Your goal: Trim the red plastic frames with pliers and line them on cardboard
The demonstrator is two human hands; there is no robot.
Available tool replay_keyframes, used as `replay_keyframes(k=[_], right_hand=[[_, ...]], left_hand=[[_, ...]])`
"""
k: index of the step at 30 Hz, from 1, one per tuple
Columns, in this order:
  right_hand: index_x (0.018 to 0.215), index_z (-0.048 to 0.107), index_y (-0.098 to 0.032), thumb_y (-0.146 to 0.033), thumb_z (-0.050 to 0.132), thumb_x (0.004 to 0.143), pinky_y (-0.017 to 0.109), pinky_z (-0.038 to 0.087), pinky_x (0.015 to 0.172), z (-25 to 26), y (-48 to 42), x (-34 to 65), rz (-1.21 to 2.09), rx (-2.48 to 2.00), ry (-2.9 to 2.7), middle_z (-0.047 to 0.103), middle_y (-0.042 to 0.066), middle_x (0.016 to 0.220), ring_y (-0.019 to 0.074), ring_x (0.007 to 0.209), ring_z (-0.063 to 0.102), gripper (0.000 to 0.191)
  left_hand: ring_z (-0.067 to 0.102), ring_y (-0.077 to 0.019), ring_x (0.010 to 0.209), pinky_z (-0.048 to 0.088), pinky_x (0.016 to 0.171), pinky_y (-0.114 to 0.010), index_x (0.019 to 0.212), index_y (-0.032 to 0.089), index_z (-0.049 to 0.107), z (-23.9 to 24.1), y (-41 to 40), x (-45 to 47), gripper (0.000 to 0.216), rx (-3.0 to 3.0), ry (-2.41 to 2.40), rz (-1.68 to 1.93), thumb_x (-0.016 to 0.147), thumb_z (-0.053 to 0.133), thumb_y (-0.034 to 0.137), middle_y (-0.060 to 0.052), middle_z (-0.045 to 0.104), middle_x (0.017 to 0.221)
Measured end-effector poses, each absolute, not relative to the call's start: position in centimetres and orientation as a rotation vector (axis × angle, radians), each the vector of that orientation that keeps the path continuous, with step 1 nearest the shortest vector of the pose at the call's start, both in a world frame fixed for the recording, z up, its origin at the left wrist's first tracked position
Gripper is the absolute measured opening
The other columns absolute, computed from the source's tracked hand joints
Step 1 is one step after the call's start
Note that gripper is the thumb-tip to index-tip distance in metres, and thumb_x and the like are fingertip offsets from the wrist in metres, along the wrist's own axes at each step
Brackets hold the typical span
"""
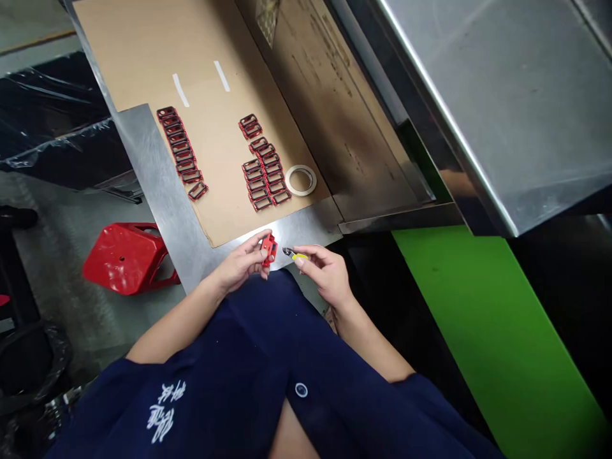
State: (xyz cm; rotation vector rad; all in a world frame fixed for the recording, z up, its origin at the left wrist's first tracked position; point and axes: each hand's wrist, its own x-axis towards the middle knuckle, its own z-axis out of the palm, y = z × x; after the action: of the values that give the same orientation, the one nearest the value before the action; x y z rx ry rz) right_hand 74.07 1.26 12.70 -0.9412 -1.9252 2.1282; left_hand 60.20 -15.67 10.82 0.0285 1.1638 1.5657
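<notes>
My left hand pinches a small red plastic part with openings in it, just in front of the table's near edge. In my right hand is a pair of side cutters with yellow grips. Their dark jaws point left at the red part, a small gap away from it. Beyond my hands, a row of black-and-red frame parts runs along the left of the cardboard. A second group of the same frame parts lies on the right, in two columns.
A roll of tape lies beside the right group. Two white strips are on the cardboard. A metal machine rises at the right, above a green panel. A red stool stands left of the table.
</notes>
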Motion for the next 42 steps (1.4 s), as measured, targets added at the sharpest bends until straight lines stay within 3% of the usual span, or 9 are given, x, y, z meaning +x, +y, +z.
replay_keyframes(k=[5,9,12,15,17,21,24,32,42], right_hand=[[0.1,0.08,-0.021,-0.045,0.085,0.079,0.026,0.058,0.068,15.5,0.2,74.6,2.585,-0.545,-1.615,0.073,0.006,0.092,0.0173,0.077,0.069,0.032],[0.092,0.079,-0.019,-0.045,0.088,0.075,0.03,0.062,0.077,15.4,-0.5,73.1,2.69,-0.641,-1.44,0.074,0.005,0.088,0.0177,0.078,0.071,0.032],[0.09,0.079,-0.019,-0.044,0.09,0.072,0.029,0.062,0.077,15.3,-0.7,72.5,2.711,-0.701,-1.396,0.075,0.005,0.088,0.0172,0.077,0.072,0.033],[0.092,0.077,-0.019,-0.048,0.088,0.074,0.031,0.064,0.071,15.4,-0.1,72.9,2.781,-0.674,-1.378,0.074,0.005,0.088,0.0187,0.077,0.073,0.036],[0.096,0.077,-0.021,-0.043,0.086,0.078,0.029,0.064,0.065,15.9,0.8,73.9,2.629,-0.579,-1.574,0.073,0.004,0.088,0.018,0.074,0.073,0.03],[0.101,0.078,-0.022,-0.017,0.083,0.082,0.023,0.062,0.068,17.5,2.7,75.7,1.675,-0.163,-2.347,0.073,0.004,0.094,0.0143,0.076,0.071,0.02],[0.097,0.078,-0.02,-0.016,0.082,0.084,0.025,0.062,0.071,18.7,2.4,76.0,1.309,0.168,-2.485,0.074,0.007,0.099,0.0161,0.082,0.072,0.015],[0.099,0.076,-0.021,-0.017,0.083,0.084,0.029,0.062,0.065,19.4,0.5,75.5,1.169,0.256,-2.401,0.075,0.008,0.1,0.019,0.081,0.074,0.018],[0.098,0.076,-0.023,-0.019,0.082,0.086,0.028,0.061,0.063,19.2,0.3,75.4,1.197,0.27,-2.406,0.075,0.008,0.101,0.0182,0.078,0.073,0.014]], left_hand=[[0.064,-0.0118,0.058,0.047,0.044,-0.021,0.131,0.019,0.051,13.3,-16.7,62.2,0.062,0.134,1.132,1.48,0.08,0.08,0.04,-0.002,0.065,0.09],[0.06,-0.0103,0.06,0.047,0.05,-0.019,0.144,0.018,0.046,13.8,-17.1,62.8,0.071,0.291,1.347,1.351,0.083,0.077,0.037,0.0,0.063,0.08],[0.059,-0.0093,0.065,0.051,0.055,-0.021,0.15,0.021,0.042,14.5,-17.6,63.3,0.084,0.427,1.45,1.352,0.076,0.081,0.027,-0.005,0.065,0.098],[0.06,-0.009,0.066,0.056,0.054,-0.024,0.146,0.023,0.048,15.5,-18.2,63.7,0.08,0.638,1.637,1.354,0.073,0.079,0.022,-0.012,0.058,0.127],[0.062,-0.0112,0.072,0.06,0.059,-0.027,0.143,0.023,0.05,16.2,-18.6,63.9,0.078,0.777,1.794,1.369,0.071,0.078,0.018,-0.013,0.056,0.134],[0.064,-0.0239,0.108,0.064,0.077,-0.031,0.143,0.024,0.049,17.3,-19.2,64.1,0.076,0.938,1.948,1.432,0.071,0.073,0.012,-0.013,0.054,0.136],[0.062,-0.0249,0.114,0.064,0.079,-0.03,0.147,0.025,0.045,17.6,-19.3,64.1,0.078,1.015,1.888,1.436,0.075,0.071,0.011,-0.014,0.052,0.137],[0.062,-0.0246,0.118,0.065,0.086,-0.033,0.152,0.033,0.041,17.0,-19.5,64.5,0.084,0.975,1.796,1.583,0.078,0.073,0.012,-0.012,0.048,0.139],[0.065,-0.0236,0.111,0.067,0.082,-0.033,0.15,0.03,0.043,17.0,-19.4,64.6,0.08,0.971,1.771,1.596,0.078,0.074,0.015,-0.013,0.05,0.138]])
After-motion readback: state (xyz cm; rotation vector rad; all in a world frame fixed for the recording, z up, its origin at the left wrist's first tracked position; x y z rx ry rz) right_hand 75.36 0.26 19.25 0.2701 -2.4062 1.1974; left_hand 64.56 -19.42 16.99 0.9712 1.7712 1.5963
